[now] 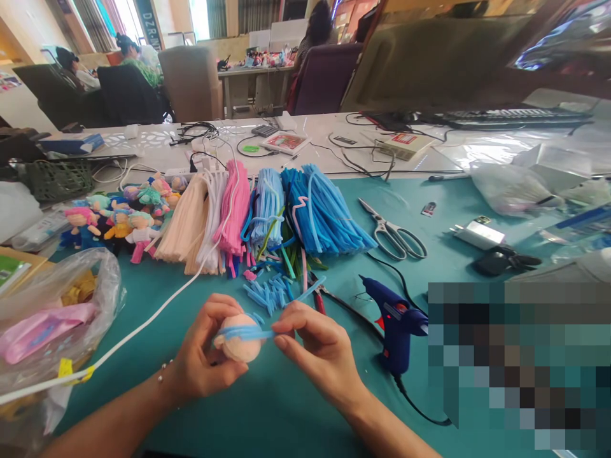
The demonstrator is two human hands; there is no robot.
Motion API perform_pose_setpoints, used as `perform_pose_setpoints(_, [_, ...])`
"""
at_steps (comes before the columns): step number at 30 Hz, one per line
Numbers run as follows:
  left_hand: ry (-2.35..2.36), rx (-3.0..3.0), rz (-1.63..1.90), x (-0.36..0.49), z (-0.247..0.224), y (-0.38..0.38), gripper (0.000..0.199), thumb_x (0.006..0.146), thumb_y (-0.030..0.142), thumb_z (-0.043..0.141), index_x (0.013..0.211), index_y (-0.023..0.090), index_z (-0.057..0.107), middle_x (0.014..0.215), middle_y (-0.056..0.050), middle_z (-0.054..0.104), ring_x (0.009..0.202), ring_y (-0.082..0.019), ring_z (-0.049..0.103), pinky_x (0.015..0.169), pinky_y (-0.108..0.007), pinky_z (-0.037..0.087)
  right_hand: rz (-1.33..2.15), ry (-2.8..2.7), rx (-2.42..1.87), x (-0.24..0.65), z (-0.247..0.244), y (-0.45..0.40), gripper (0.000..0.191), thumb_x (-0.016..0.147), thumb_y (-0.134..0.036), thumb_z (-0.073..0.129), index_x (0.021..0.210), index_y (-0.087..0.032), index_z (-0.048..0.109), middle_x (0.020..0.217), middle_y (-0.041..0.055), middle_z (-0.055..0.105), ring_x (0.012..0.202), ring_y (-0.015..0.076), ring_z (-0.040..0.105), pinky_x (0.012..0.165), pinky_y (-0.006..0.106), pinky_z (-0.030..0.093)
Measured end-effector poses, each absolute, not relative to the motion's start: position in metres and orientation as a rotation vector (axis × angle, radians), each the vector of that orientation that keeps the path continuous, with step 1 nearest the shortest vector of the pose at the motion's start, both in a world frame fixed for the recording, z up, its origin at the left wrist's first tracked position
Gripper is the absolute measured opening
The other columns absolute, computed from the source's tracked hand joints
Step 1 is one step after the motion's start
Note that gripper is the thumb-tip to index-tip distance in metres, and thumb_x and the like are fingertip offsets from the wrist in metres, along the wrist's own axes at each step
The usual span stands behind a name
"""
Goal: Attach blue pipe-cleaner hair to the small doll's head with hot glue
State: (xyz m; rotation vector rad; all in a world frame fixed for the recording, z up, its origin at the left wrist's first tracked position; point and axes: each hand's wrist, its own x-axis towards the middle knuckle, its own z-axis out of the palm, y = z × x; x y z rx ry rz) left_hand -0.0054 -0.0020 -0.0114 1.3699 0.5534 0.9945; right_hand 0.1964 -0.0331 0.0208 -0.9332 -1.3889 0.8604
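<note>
Your left hand [210,350] was closed around a round, peach-coloured piece [242,348], its fingers curled behind and thumb beneath, holding it above the green mat [305,407] near the front of the table. Your right hand [319,350] pinched the end of a light blue strip [248,333] between thumb and fingertips; the strip lay across the upper part of the round piece. Just beyond your hands lay a scatter of short blue pieces [270,292], and beside them pliers with red on the handles [319,296]. Behind those stood a row of fuzzy stem bundles, running from a peach bundle [184,222] and a white bundle [213,219] through a pink bundle [233,210] to a light blue bundle [268,210] and a darker blue bundle [327,213]. Small dolls [131,219] were heaped to the left of the bundles, and open scissors [394,233] lay to their right. A blue glue gun [396,324] was to the right of your right hand, well apart from the clear plastic bag [90,299] at the left. A white cable [157,313] crossed the mat on your left.
</note>
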Motion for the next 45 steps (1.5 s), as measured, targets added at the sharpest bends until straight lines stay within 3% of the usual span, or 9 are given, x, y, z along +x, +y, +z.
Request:
perform_pose_setpoints(5, [0.647, 1.270, 1.042, 0.000, -0.003, 0.000, 0.046, 0.069, 0.020, 0.075, 0.111, 0.028, 0.060, 0.115, -0.005, 0.041, 0.088, -0.018, 0.057, 0.070, -0.032, 0.059, 0.910, -1.215, -0.949, 0.196, 0.021, -0.033, 0.012, 0.081, -0.030, 0.072, 0.073, -0.021, 0.068, 0.065, 0.0010, 0.059, 0.062, 0.0146, 0.052, 0.055, 0.026, 0.043])
perform_pose_setpoints(10, [0.704, 1.146, 1.020, 0.005, 0.003, 0.002, 0.039, 0.070, 0.021, 0.076, 0.106, 0.024, 0.062, 0.115, -0.006, 0.050, 0.097, -0.023, 0.064, 0.081, -0.037, 0.059, 0.986, -1.024, -1.010, 0.196, 0.020, -0.033, 0.023, 0.075, -0.038, 0.077, 0.068, -0.021, 0.065, 0.065, 0.0005, 0.056, 0.062, 0.0142, 0.051, 0.055, 0.025, 0.043])
perform_pose_setpoints(18, [0.706, 1.069, 0.962, 0.010, 0.013, -0.001, 0.036, 0.070, 0.021, 0.074, 0.104, 0.022, 0.062, 0.105, -0.007, 0.066, 0.101, -0.027, 0.066, 0.082, -0.041, 0.059, 1.015, -1.058, -1.133, 0.194, 0.020, -0.034, 0.018, 0.077, -0.040, 0.073, 0.081, -0.022, 0.073, 0.071, 0.0013, 0.057, 0.063, 0.0142, 0.052, 0.057, 0.026, 0.046])
perform_pose_setpoints(22, [0.739, 1.055, 0.942, 0.008, 0.012, 0.001, 0.035, 0.069, 0.023, 0.075, 0.102, 0.021, 0.062, 0.098, -0.006, 0.070, 0.095, -0.026, 0.068, 0.074, -0.035, 0.059, 1.004, -1.093, -1.160, 0.195, 0.022, -0.032, 0.016, 0.077, -0.037, 0.072, 0.076, -0.021, 0.073, 0.069, 0.0010, 0.058, 0.063, 0.0144, 0.054, 0.057, 0.026, 0.046])
perform_pose_setpoints(24, [0.806, 1.043, 0.925, 0.005, 0.011, 0.005, 0.037, 0.068, 0.025, 0.076, 0.102, 0.020, 0.061, 0.094, -0.007, 0.072, 0.080, -0.021, 0.070, 0.058, -0.025, 0.057, 0.986, -1.070, -1.193, 0.197, 0.022, -0.031, 0.016, 0.077, -0.037, 0.071, 0.077, -0.020, 0.071, 0.071, 0.0012, 0.060, 0.064, 0.0145, 0.055, 0.059, 0.026, 0.047])
perform_pose_setpoints(27, [0.909, 0.984, 0.972, 0.000, 0.010, 0.012, 0.041, 0.067, 0.029, 0.076, 0.102, 0.018, 0.058, 0.088, -0.006, 0.073, 0.045, -0.007, 0.057, 0.035, -0.015, 0.041, 0.960, -1.125, -1.287, 0.199, 0.019, -0.027, 0.016, 0.080, -0.034, 0.066, 0.087, -0.020, 0.068, 0.071, 0.0000, 0.060, 0.063, 0.0139, 0.056, 0.059, 0.025, 0.046])
perform_pose_setpoints(29, [0.945, 0.923, 1.051, -0.001, 0.011, 0.016, 0.040, 0.068, 0.030, 0.075, 0.101, 0.018, 0.056, 0.086, -0.004, 0.074, 0.034, -0.001, 0.041, 0.037, -0.017, 0.044, 0.873, -1.317, -1.395, 0.200, 0.016, -0.025, 0.013, 0.082, -0.027, 0.061, 0.091, -0.019, 0.066, 0.071, -0.0002, 0.060, 0.062, 0.0133, 0.055, 0.057, 0.024, 0.045])
perform_pose_setpoints(34, [0.953, 0.869, 1.106, 0.001, 0.015, 0.017, 0.038, 0.068, 0.030, 0.073, 0.099, 0.018, 0.055, 0.084, -0.003, 0.074, 0.032, 0.002, 0.030, 0.051, -0.026, 0.056, 0.524, -1.869, -1.571, 0.195, 0.001, -0.025, 0.010, 0.082, -0.016, 0.057, 0.075, -0.020, 0.063, 0.068, 0.0010, 0.059, 0.060, 0.0137, 0.054, 0.055, 0.024, 0.038])
perform_pose_setpoints(45, [0.933, 0.838, 1.099, 0.000, 0.016, 0.016, 0.038, 0.068, 0.030, 0.073, 0.099, 0.018, 0.055, 0.083, -0.002, 0.074, 0.032, 0.001, 0.032, 0.048, -0.026, 0.055, 0.435, -1.873, -1.622, 0.195, -0.007, -0.024, 0.016, 0.080, -0.015, 0.055, 0.065, -0.021, 0.055, 0.063, 0.0012, 0.057, 0.059, 0.0156, 0.053, 0.054, 0.025, 0.032])
